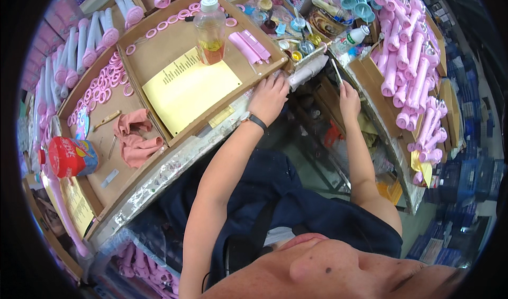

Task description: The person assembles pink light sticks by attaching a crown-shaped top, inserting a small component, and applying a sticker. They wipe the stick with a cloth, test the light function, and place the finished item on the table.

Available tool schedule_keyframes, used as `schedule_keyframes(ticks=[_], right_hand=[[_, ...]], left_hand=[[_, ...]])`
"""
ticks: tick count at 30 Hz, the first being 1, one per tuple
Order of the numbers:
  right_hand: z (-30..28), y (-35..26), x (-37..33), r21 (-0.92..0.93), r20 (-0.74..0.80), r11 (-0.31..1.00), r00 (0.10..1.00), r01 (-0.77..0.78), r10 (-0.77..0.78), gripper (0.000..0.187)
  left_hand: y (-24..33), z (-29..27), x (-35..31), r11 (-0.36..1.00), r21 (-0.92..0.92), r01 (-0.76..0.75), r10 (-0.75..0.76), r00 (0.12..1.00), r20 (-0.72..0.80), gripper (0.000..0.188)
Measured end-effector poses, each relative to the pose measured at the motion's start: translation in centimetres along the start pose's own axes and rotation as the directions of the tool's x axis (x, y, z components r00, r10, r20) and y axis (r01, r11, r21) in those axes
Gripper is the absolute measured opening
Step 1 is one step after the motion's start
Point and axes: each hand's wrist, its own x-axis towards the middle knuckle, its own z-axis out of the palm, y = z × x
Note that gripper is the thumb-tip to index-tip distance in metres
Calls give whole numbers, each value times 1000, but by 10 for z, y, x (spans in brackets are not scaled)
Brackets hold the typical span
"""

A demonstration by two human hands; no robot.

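Observation:
My left hand (269,100), with a dark band on its wrist, lies on the front rim of a cardboard tray (203,127), its fingers stretched forward and slightly bent. Beside its fingertips is a pale wrapped roll (308,71); I cannot tell whether they touch it. My right hand (349,102) is closed on a slim white stick (336,71) pointing away from me, near small paint pots (297,56). Inside the tray are a yellow printed sheet (190,90), a clear bottle (210,31) of yellowish liquid, pink rings (173,19) and pink plastic parts (248,47).
Pink handle-shaped parts (405,60) are heaped on the right. At the left lie more rings (108,79), a pink cloth (135,140) and a red jar (71,157). A white bottle (349,38) stands beyond my right hand. Below the table gap are shelves with loose items.

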Motion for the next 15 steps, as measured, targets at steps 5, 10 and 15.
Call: schedule_keyframes(ticks=[5, 10, 15], right_hand=[[20, 23, 6, 150, 187, 988, 982, -43, 14, 28], [77, 39, -39, 290, 44, 957, 999, 4, -17, 30], [86, 39, -110, -37, 859, 946, 474, -321, 194, 27]], left_hand=[[0, 1, 0, 1000, -2, 5, -5, 999, 40, 53], [1, 0, -1, 1000, -2, 9, -8, 998, 63, 57], [0, -2, -1, 997, -74, 20, -15, 998, 67, 58]])
